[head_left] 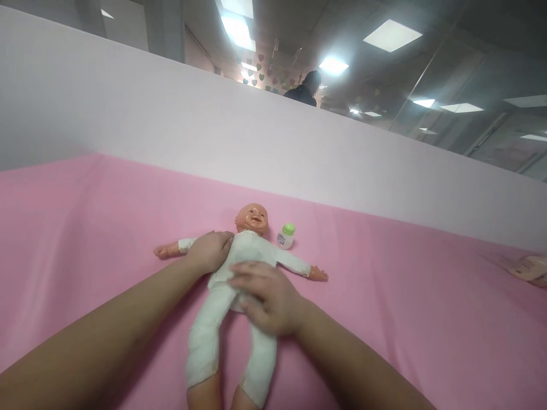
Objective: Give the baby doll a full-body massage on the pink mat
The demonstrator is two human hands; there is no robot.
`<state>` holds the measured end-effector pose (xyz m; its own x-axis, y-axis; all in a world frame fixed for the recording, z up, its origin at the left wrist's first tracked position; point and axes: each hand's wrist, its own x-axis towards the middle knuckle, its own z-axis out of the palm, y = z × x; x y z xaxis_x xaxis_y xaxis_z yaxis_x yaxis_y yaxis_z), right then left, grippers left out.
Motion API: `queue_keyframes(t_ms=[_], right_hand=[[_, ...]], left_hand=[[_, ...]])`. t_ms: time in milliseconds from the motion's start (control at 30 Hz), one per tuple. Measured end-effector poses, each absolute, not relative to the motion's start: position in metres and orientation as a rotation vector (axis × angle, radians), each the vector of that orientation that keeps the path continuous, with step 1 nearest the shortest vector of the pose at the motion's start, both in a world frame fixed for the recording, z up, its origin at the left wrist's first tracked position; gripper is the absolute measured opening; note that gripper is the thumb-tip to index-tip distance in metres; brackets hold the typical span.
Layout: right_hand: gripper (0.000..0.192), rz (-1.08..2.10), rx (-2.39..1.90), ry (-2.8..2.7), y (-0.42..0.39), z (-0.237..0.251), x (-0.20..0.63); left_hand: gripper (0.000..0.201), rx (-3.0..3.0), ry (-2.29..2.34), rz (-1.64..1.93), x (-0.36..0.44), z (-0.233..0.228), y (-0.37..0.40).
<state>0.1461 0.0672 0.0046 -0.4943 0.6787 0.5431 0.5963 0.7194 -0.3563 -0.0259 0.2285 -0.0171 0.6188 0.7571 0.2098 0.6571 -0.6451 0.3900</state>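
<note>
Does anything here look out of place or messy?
Nothing stands out. The doll lies face up on the pink sheet, both hands resting on it, and the small bottle stands upright beside its head.

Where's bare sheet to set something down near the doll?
Wide bare pink sheet lies left of the doll, and right, between the small bottle and an object at the edge. Crowded: doll's torso under left hand and right hand.

Doll (239,267): lies on the sheet (384,296), head toward the wall (213,131).
Bottle (286,236): just right of the doll's head.
Hands: left hand (209,250) on its shoulder, right hand (265,296) on its belly.
</note>
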Motion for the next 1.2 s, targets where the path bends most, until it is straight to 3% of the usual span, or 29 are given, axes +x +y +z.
queue_keyframes(t_ms=[100,267,667,800,1000,1200], right_hand=[[0.051,0.275,-0.932,-2.457,0.056,0.007,0.123],[0.072,0.296,-1.304,-2.532,0.073,0.006,0.135],[0.053,0.226,-1.755,-2.002,0.115,-0.012,0.195],[0.043,0.170,-2.051,-1.888,0.119,-0.012,0.202],[0.050,0.119,-2.254,-1.875,0.126,-0.013,0.205],[0.047,0.165,-2.179,-1.920,0.123,-0.010,0.204]], left_hand=[[0.044,2.549,1.186,0.533,-0.024,-0.019,0.229],[0.042,2.547,1.199,0.558,-0.023,-0.026,0.233],[0.039,2.543,1.121,0.690,-0.024,-0.024,0.227],[0.032,2.513,0.861,0.839,-0.021,-0.005,0.193],[0.040,2.548,-0.057,0.448,-0.011,0.027,0.120],[0.048,2.689,0.040,0.348,-0.007,0.018,0.129]])
